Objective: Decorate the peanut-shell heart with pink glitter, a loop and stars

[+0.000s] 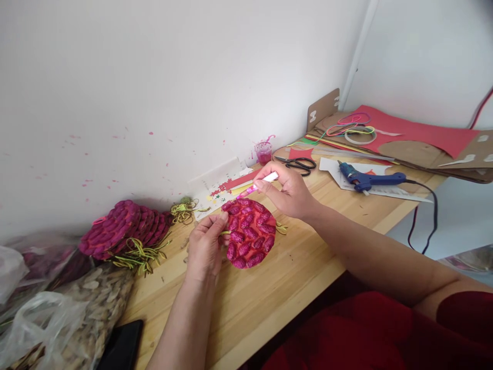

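Observation:
My left hand (206,245) pinches the left edge of a round red disc (249,234) covered with magenta-painted shells, holding it on the wooden table (269,298). My right hand (287,192) is closed around a thin white-handled brush (257,187) with a pink tip. The tip touches the disc's upper edge. Yellow-green strings stick out from under the disc on both sides.
A stack of finished magenta discs (123,228) with yellow strings lies at the left. Bags of pale shells (92,303) and a black phone (121,344) sit at the near left. A cup of pink paint (263,152), black scissors (298,164), a blue glue gun (365,180) and red paper (419,133) lie further right.

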